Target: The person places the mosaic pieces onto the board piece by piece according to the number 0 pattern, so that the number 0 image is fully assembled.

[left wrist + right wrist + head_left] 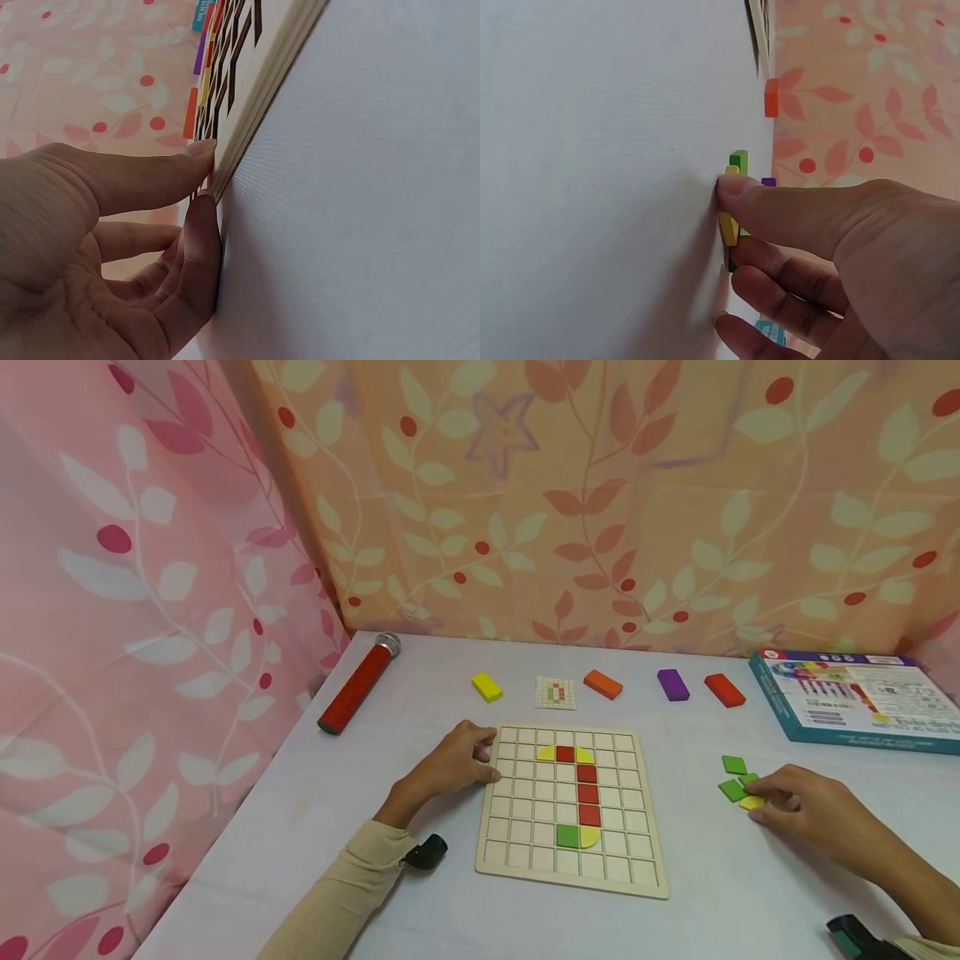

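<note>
My right hand [795, 802] pinches a yellow tile [752, 802] lying flat on the bench [375, 877], thumb on its near edge, right of the board [645, 860]. Two green tiles [734, 765] sit touching or just beside it, so I judge my fingers could drag one along or knock it away as I lift. The tile is thin; a poor pinch might let it slip. My left hand [450, 766] presses straight fingers on the board's left edge; if that eases, the board may slide and shift the red tiles [587, 793] already seated. The box [855, 697] carries print too small to read; the card [556, 692] shows only a coloured grid.
</note>
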### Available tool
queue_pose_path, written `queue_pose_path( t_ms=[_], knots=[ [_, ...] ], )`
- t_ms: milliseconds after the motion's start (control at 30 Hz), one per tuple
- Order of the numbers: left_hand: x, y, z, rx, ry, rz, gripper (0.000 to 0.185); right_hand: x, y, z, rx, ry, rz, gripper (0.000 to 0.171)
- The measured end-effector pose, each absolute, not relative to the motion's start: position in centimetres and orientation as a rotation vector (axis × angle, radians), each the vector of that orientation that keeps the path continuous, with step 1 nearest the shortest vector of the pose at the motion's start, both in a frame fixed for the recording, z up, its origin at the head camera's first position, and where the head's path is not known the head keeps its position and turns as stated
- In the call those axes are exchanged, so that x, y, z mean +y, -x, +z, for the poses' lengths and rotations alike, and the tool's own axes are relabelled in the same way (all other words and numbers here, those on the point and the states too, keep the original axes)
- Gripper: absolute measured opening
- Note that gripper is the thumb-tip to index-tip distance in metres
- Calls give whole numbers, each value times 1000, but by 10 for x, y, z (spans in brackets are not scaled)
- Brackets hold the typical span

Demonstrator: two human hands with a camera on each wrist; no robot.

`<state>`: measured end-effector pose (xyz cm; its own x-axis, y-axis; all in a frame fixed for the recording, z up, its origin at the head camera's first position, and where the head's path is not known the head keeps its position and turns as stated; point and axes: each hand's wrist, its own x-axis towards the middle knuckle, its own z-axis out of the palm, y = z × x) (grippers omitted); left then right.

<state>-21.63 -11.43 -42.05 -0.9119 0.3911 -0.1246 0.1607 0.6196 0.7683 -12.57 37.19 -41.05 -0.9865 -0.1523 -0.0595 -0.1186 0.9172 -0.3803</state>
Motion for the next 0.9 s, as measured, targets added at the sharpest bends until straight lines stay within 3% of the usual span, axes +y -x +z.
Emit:
queue_pose_path(
  t_ms=[167,433,600,900],
  knots=[
    [-114,216,-422,2568,-439,1168,80,373,125,-411,2974,223,-574,22],
    [-114,216,-420,2580,-467,1170,79,368,128,-411,2958,102,-578,46],
    [-114,216,-420,2573,-463,1174,79,366,130,-410,2933,107,-588,37],
    [-113,216,-418,2577,-455,1170,78,349,124,-399,2930,171,-634,41]
  ],
)
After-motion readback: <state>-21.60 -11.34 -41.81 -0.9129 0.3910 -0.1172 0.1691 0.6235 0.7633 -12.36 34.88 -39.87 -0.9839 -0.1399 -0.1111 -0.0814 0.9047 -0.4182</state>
